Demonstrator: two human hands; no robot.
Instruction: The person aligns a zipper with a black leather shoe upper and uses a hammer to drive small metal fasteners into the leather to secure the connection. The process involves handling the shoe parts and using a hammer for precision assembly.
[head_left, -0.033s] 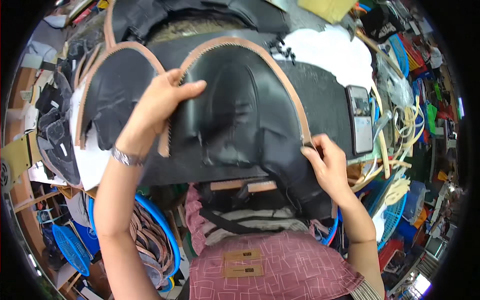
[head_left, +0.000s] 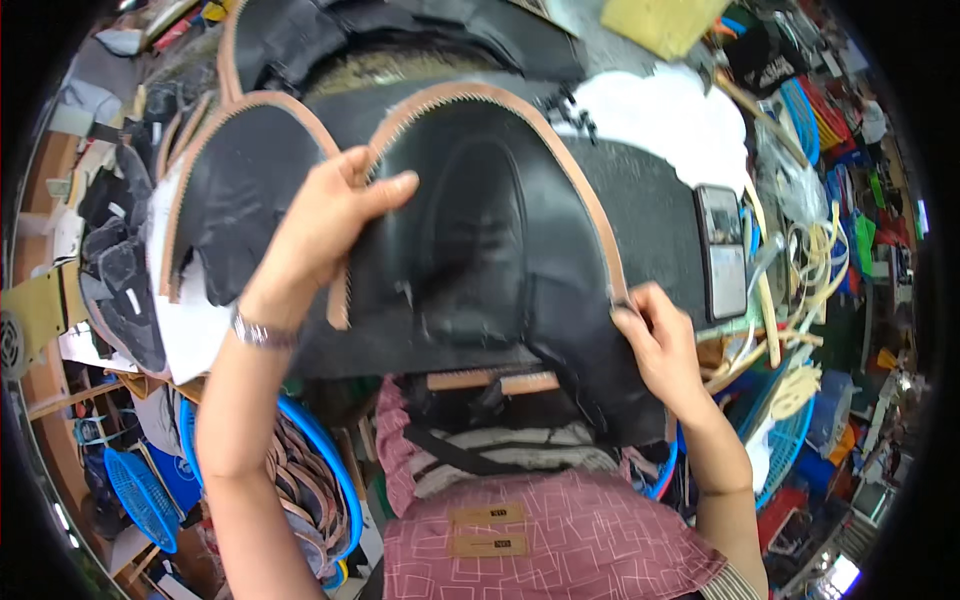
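A large black arched fabric panel (head_left: 480,240) with a tan zipper strip along its curved edge lies in front of me, held up over a pile of similar panels. My left hand (head_left: 320,225) grips its upper left edge, thumb stretched over the zipper strip. My right hand (head_left: 655,345) pinches the lower right end of the zipper strip. A second black panel with tan edging (head_left: 235,190) lies behind and to the left. A wristwatch sits on my left wrist.
A dark smartphone (head_left: 722,250) lies on a black sheet (head_left: 650,200) at the right. White fabric (head_left: 670,115) lies behind it. A blue hoop (head_left: 320,455) with brown straps sits at lower left; cream cords (head_left: 800,290) and colourful clutter crowd the right. A pink patterned garment (head_left: 560,540) fills the bottom.
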